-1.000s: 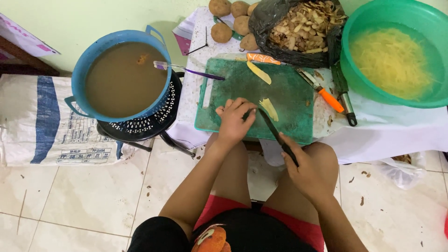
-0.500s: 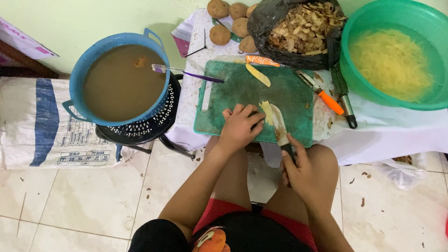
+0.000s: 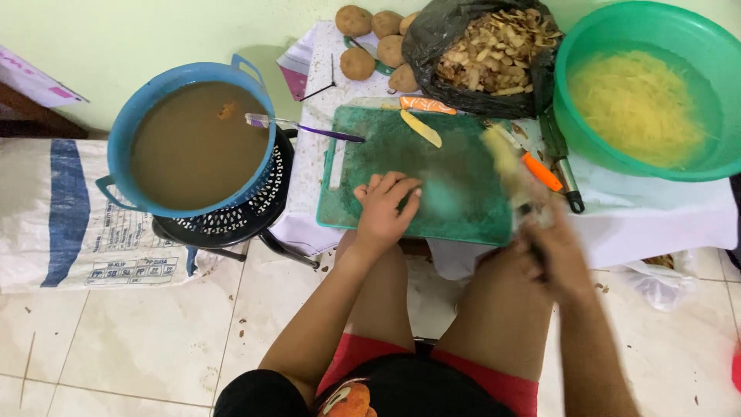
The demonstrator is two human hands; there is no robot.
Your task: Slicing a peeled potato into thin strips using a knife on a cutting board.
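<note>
Left hand [image 3: 384, 207] rests fingers-down on the green cutting board [image 3: 455, 166] at frame centre, lightly curled; whether anything lies under it cannot be told. Right hand [image 3: 549, 241], blurred at the board's right edge, grips a knife [image 3: 511, 166] carrying pale potato strips. A potato slice [image 3: 421, 128] lies at the board's top. Upper right: green basin [image 3: 587, 46] of shredded potato. Left: blue pot [image 3: 123, 131] of brown liquid.

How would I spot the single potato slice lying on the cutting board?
Find the green cutting board in the middle, on the white-covered table. Look to its far edge, just before the black bag of peelings. The potato slice lies there: pale yellow, long and flat, beside an orange-patterned tool, unlike the round brown potatoes beyond.
</note>
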